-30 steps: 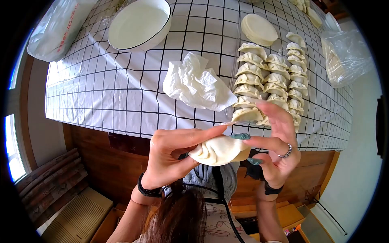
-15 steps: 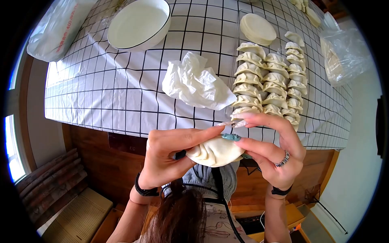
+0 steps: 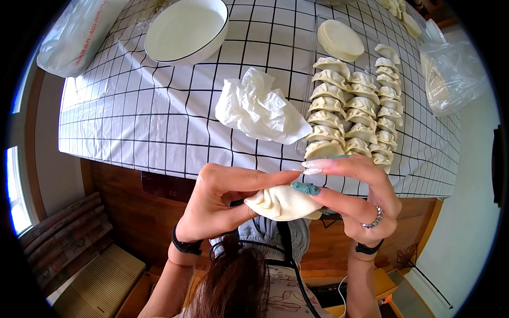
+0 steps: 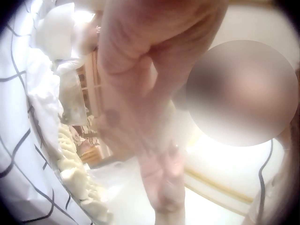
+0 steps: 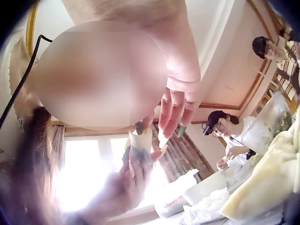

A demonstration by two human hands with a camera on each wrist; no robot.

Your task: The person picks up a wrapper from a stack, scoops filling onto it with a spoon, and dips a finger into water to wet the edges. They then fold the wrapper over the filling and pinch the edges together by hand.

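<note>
A half-moon dumpling [image 3: 286,205], pleated along its left end, is held between both hands above the table's front edge. My left hand [image 3: 216,200] pinches that pleated end, thumb below and index finger stretched along the upper edge. On the other end, my right hand [image 3: 366,204] pinches with a green-nailed finger across the top; its thumb is mostly hidden behind the dough. The right index fingertip meets the left one just above the rim. In the right wrist view the dumpling [image 5: 140,140] shows pale between the fingertips.
Rows of pleated dumplings [image 3: 326,103] lie on a clear tray beside a stack of round wrappers [image 3: 341,40]. Crumpled white paper [image 3: 260,108], a white bowl [image 3: 185,32] and plastic bags [image 3: 456,77] are on the checked tablecloth [image 3: 132,138]. Two other people [image 5: 227,129] appear in the right wrist view.
The right hand's raised fingers have come down and left to the left index fingertip. Its green-nailed finger has slid left along the dumpling's top; the left hand keeps its pinch.
</note>
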